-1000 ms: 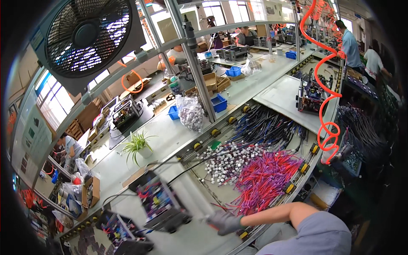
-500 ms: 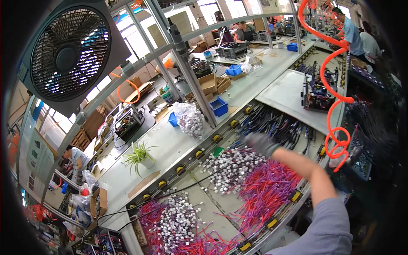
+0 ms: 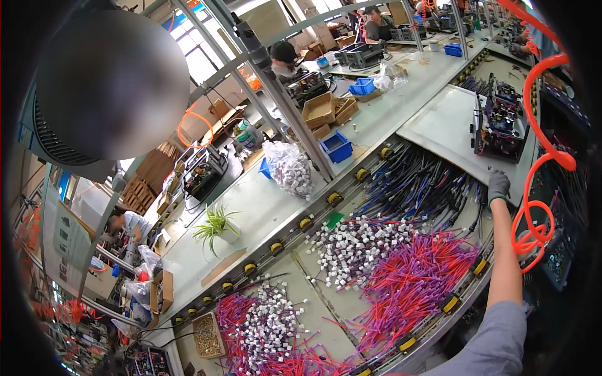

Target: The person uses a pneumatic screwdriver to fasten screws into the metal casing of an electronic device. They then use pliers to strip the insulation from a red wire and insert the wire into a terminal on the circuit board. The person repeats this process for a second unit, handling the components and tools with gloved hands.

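Note:
My right hand [image 3: 499, 183], in a grey glove, is at the near edge of a white board [image 3: 433, 128], its fingers curled over that edge. On the board's far right part stands an open electronic unit [image 3: 501, 122] with exposed circuit parts. Just left of the hand lies a heap of black and blue cables [image 3: 414, 188]. Nearer to me is a pile of red and purple wires [image 3: 420, 276] with white connectors [image 3: 357, 247]. My left hand is out of view.
A second wire pile [image 3: 266, 323] lies left, beside a box of small brass-coloured parts [image 3: 208, 335]. An orange coiled hose [image 3: 533, 219] hangs at right. Along the back ledge are a potted plant [image 3: 216, 229], a bagged bundle [image 3: 290, 172] and a blue bin [image 3: 337, 147]. A fan [image 3: 53, 138] hangs upper left.
My right hand has moved right and away from me, from over the wire and cable piles to the white board's edge. The view has shifted, and a blurred dark round shape now covers the fan.

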A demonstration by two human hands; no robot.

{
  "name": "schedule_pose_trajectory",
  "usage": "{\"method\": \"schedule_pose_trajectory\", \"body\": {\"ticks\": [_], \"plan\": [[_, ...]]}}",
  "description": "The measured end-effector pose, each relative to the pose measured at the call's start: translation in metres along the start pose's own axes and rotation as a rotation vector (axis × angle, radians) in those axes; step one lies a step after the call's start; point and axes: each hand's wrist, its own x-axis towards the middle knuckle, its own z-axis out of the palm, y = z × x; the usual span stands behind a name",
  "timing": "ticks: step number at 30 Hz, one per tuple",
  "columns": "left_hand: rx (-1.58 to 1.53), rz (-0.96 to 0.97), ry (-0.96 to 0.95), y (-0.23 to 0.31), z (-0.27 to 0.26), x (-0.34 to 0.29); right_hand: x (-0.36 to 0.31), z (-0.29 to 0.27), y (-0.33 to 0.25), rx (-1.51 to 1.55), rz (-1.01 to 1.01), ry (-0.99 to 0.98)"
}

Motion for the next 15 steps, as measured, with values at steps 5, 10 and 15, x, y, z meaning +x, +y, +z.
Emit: {"method": "schedule_pose_trajectory", "body": {"ticks": [5,10,15], "plan": [[-0.043,0.054,0.017,0.005,0.019,0.007,-0.01,-0.004,0.019,-0.083,0.001,0.045],[-0.056,0.081,0.079,-0.005,0.028,0.003,-0.063,-0.063,-0.007,0.019,-0.002,-0.035],[-0.108,0.057,0.168,-0.005,0.049,-0.001,-0.15,-0.139,-0.013,-0.005,-0.093,-0.011]]}}
